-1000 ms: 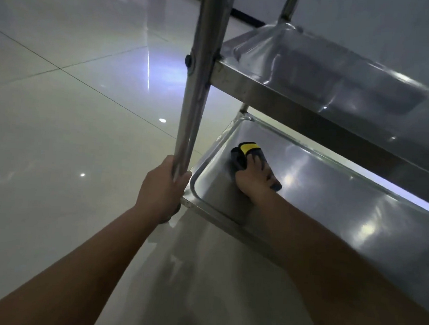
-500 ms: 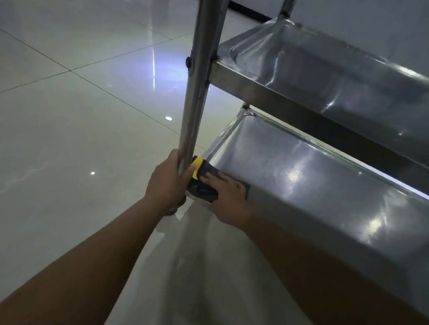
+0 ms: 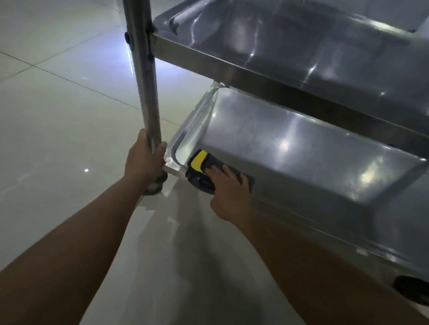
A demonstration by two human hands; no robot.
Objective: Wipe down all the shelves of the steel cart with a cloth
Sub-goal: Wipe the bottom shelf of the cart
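The steel cart fills the right side, with a middle shelf [image 3: 303, 49] above and a bottom shelf [image 3: 308, 165] shaped like a shallow tray. My left hand [image 3: 143, 158] is wrapped around the cart's upright post [image 3: 141, 65] just above the bottom shelf's corner. My right hand [image 3: 229, 191] presses a folded dark grey cloth with a yellow edge [image 3: 200, 166] over the near rim of the bottom shelf, close to its left corner. Part of the cloth hangs over the outer side of the rim.
Glossy pale floor tiles [image 3: 46, 139] spread to the left and in front of the cart. A black caster wheel [image 3: 416, 291] shows under the bottom shelf at the right edge; another caster [image 3: 156, 186] sits below my left hand.
My right hand dragged the cloth from inside the bottom tray to its near-left corner, then a little rightward along the near rim. My left hand kept its hold on the post.
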